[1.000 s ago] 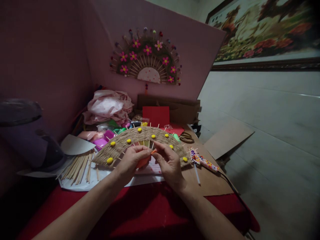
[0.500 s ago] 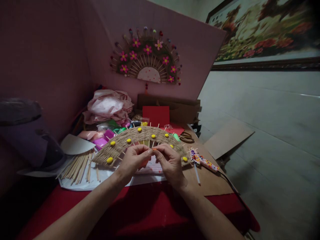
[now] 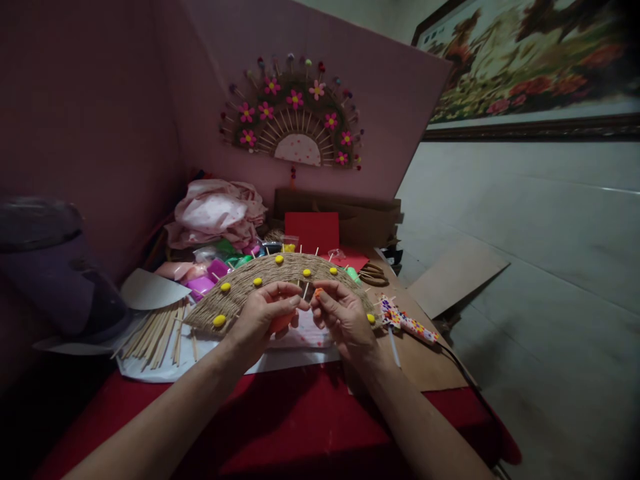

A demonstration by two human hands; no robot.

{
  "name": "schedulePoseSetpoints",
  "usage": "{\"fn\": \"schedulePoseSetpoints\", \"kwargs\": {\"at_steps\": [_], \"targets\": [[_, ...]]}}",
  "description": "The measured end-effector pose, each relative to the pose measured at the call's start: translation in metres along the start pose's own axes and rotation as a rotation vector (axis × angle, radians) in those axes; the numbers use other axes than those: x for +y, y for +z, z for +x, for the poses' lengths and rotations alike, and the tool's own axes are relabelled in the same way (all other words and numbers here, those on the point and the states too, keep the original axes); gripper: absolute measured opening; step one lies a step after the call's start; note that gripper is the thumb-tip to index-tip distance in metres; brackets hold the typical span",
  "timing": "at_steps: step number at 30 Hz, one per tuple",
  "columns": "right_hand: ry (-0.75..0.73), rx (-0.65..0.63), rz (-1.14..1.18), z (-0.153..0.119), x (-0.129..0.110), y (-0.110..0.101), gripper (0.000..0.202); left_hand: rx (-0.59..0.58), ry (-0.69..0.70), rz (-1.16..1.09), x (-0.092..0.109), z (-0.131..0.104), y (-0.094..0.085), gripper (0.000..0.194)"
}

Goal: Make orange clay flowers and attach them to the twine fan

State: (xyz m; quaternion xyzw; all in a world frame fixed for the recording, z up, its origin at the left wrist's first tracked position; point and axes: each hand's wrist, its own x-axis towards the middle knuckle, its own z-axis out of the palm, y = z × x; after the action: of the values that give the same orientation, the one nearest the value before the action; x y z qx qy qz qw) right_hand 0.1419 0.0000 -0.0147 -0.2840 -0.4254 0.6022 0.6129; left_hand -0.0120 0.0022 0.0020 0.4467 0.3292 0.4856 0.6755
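Both hands are raised in front of a twine-wrapped fan (image 3: pixel 265 268) dotted with several yellow discs and edged with small sticks. Between the thumb and fingers of my right hand (image 3: pixel 345 322) is a small orange piece (image 3: pixel 319 293). My left hand (image 3: pixel 270 312) has its fingers curled round a larger orange lump (image 3: pixel 280 323), mostly hidden behind the thumb and palm. The fingertips of the two hands are slightly apart. Pink dotted material (image 3: pixel 305 332) shows below the fan's centre, partly behind the hands.
Loose wooden sticks (image 3: pixel 157 337) lie at the left. A flower-patterned glue gun (image 3: pixel 410 325) rests on cardboard (image 3: pixel 435 367) at the right, near scissors (image 3: pixel 373 274). Behind are red card (image 3: pixel 311 230), bundled pink cloth (image 3: pixel 215 210), and a decorated fan (image 3: pixel 295 120) on the pink panel.
My fingertips have parted from each other. The small orange piece has moved slightly right and up with my right hand, and more of it shows.
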Motion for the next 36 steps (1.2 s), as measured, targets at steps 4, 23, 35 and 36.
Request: {"fn": "schedulePoseSetpoints", "kwargs": {"at_steps": [4,23,35,36], "targets": [[-0.044,-0.025,-0.053,0.001,0.004,0.0,0.021,-0.021,0.04,0.083,-0.004,0.001,-0.001,0.026],[-0.429,-0.036,-0.455,-0.002,0.006,0.0,0.011,-0.093,-0.073,0.051,-0.009,0.001,0.002,0.035],[-0.048,0.043,0.103,0.002,-0.001,0.0,0.023,0.135,0.207,0.203,-0.008,0.007,-0.003,0.023],[-0.045,0.048,0.114,0.002,-0.001,0.0,0.022,0.144,0.254,0.244,-0.009,0.006,-0.002,0.022]]}}
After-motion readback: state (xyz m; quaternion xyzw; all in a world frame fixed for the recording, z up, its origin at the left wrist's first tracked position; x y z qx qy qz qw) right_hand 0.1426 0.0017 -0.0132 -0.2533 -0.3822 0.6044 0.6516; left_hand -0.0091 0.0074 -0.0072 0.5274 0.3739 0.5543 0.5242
